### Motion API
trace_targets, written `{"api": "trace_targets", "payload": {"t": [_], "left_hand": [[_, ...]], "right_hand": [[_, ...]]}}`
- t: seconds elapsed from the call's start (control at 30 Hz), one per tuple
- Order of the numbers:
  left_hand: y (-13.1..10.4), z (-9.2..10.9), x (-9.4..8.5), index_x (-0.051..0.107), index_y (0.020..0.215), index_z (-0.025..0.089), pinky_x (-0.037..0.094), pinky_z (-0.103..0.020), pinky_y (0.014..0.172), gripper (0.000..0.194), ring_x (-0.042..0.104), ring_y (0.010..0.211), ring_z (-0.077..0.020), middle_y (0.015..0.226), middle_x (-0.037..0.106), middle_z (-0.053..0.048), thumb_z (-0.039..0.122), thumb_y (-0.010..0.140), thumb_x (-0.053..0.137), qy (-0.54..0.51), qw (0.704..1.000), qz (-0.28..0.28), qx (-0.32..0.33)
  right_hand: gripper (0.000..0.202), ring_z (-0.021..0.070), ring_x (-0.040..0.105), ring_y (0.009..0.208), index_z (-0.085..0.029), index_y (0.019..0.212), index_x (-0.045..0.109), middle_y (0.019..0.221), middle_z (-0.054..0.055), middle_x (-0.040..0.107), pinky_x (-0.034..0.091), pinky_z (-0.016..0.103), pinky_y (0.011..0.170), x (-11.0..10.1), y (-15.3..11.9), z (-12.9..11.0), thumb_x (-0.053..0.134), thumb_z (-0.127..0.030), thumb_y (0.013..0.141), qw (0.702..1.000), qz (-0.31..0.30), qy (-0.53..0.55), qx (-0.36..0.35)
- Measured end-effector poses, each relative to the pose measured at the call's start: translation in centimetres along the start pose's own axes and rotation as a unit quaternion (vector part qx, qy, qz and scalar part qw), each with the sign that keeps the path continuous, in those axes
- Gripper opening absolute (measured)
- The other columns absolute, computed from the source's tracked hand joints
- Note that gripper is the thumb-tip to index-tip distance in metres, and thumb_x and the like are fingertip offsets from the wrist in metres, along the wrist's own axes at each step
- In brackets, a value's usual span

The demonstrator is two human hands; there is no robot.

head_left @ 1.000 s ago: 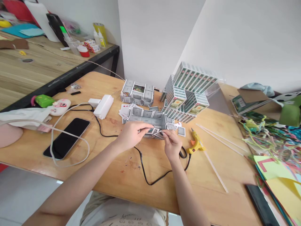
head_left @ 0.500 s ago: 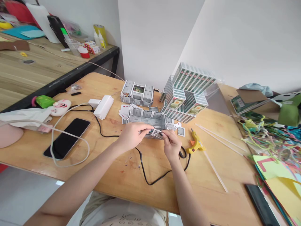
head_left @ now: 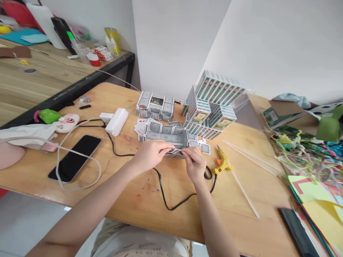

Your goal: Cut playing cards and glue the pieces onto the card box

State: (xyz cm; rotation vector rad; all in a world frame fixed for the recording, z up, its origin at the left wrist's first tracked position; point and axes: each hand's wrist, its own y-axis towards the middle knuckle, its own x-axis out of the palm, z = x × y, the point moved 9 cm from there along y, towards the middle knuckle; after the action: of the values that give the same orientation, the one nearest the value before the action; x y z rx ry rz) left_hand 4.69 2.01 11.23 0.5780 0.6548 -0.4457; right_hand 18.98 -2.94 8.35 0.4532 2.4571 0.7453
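Between my two hands is a playing card (head_left: 175, 151), seen nearly edge-on. My left hand (head_left: 150, 154) pinches its left end, and my right hand (head_left: 195, 162) pinches the right end. Just behind them stands an open box-like structure built of grey-backed playing cards (head_left: 167, 132); its near side is partly hidden by my hands. A second structure of cards (head_left: 155, 106) sits farther back. Loose playing cards (head_left: 140, 125) lie fanned at the left of the nearer structure, and a single card (head_left: 205, 149) rests at its right.
A yellow glue gun (head_left: 223, 162) with a black cord lies right of my hands, near clear glue sticks (head_left: 249, 157). Stacked card boxes (head_left: 209, 107) rise behind. Leftward are a phone (head_left: 76, 157), a white power adapter (head_left: 117, 122) and cables. Coloured paper (head_left: 321, 214) covers the right edge.
The card between my hands has tilted to a flatter, more edge-on angle. Both hands keep their pinch and barely shift. The view has moved slightly.
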Motion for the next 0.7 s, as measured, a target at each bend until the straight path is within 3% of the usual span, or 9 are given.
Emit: {"api": "trace_targets", "payload": {"t": [0.17,0.33,0.7], "left_hand": [[0.3,-0.6,0.5,0.068,0.090,0.022,0.049,-0.024,0.074,0.020,0.065,0.082,-0.0131,0.091,0.071,0.001,0.017,0.082,0.050,-0.007,1.000,-0.007,-0.015],[0.8,-1.5,1.1,0.068,0.088,0.021,0.048,-0.024,0.072,0.019,0.064,0.078,-0.0131,0.087,0.071,0.000,0.015,0.080,0.051,-0.015,0.999,0.002,-0.039],[0.8,-1.5,2.0,0.068,0.085,0.019,0.048,-0.023,0.068,0.018,0.064,0.073,-0.0128,0.084,0.071,0.000,0.013,0.078,0.053,-0.040,0.998,0.012,-0.050]], "right_hand": [[0.015,0.0179,0.059,0.074,-0.022,0.084,0.068,0.076,0.004,0.066,0.048,0.034,0.071,0.3,0.7,-0.7,0.054,-0.020,0.083,0.999,-0.030,-0.022,-0.019],[0.017,0.0180,0.058,0.071,-0.022,0.084,0.069,0.075,0.004,0.067,0.046,0.033,0.069,0.7,1.7,-0.3,0.052,-0.023,0.084,0.993,-0.098,-0.063,-0.012],[0.020,0.0164,0.054,0.063,-0.019,0.078,0.069,0.065,0.004,0.062,0.042,0.029,0.062,1.1,2.9,-1.0,0.050,-0.019,0.085,0.966,-0.202,-0.148,-0.072]]}}
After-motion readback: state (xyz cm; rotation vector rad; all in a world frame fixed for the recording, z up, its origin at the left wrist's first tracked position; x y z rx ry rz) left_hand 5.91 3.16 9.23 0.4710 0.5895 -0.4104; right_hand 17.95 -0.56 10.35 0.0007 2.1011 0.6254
